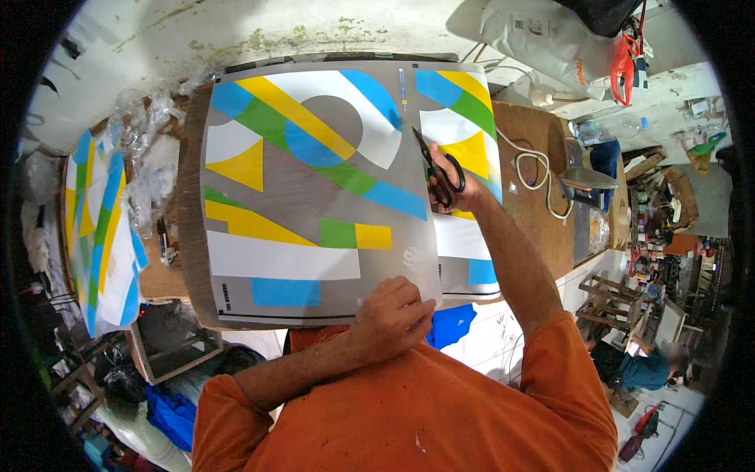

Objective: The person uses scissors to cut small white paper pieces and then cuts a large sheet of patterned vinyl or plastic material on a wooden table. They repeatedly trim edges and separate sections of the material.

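A large translucent film sheet point(330, 263) printed with blue, yellow, green and white shapes covers the middle of the table. Its right edge lies over a second printed sheet point(465, 236) with similar shapes. My left hand point(393, 313) is at the near right corner of the upper sheet, fingers curled and pinching its edge. In my right hand point(460, 189) is a pair of black-handled scissors point(442, 175), its blades pointing away from me beside the upper sheet's right edge. The blades look close together. Part of the second sheet is hidden under my right hand.
Crumpled clear plastic point(153, 169) and cut coloured pieces point(102, 236) lie at the left. On the brown table point(543, 228) at the right are a white cable point(543, 161) and an iron point(590, 179). A white sack point(543, 47) hangs at the back right; another person point(645, 368) sits far right.
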Tool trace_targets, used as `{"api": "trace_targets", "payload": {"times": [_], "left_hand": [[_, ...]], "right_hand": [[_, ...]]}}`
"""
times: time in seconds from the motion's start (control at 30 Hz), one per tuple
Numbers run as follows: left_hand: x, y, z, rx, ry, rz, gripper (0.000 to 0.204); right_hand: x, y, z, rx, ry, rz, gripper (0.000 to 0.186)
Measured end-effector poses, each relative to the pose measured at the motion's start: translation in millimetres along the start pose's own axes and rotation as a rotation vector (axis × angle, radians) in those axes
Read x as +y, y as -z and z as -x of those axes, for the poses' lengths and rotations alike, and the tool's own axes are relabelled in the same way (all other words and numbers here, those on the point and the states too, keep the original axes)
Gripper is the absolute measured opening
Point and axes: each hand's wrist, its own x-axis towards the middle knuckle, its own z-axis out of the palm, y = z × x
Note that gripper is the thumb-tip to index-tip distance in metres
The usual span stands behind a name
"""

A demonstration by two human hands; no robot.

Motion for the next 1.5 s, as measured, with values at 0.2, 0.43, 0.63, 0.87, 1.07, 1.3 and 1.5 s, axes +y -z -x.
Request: {"api": "trace_targets", "payload": {"times": [0.2, 0.43, 0.63, 0.87, 1.07, 1.3, 1.5], "left_hand": [[1, 1, -1, 0.042, -0.012, 0.012, 0.016], [7, -2, 6, 0.019, 0.009, -0.011, 0.015], [4, 0, 9, 0.063, 0.035, -0.031, 0.013], [2, 0, 13, 0.034, 0.049, -0.024, 0.014], [-2, -1, 14, 0.046, 0.061, -0.008, 0.015], [-5, -1, 14, 0.051, 0.063, 0.034, 0.017], [-1, 6, 11, 0.064, 0.089, 0.054, 0.014]], "right_hand": [[5, -4, -6, -0.012, 0.04, -0.088, 0.071], [9, -11, -5, 0.047, 0.018, -0.161, 0.07], [9, -1, 6, -0.078, 0.176, 0.124, 0.075], [13, -4, 8, -0.018, -0.008, 0.003, 0.078], [22, -16, 4, 0.045, 0.112, -0.027, 0.074], [22, -18, -16, 0.096, 0.077, -0.006, 0.078], [8, -22, -21, 0.032, 0.107, -0.011, 0.092]]}}
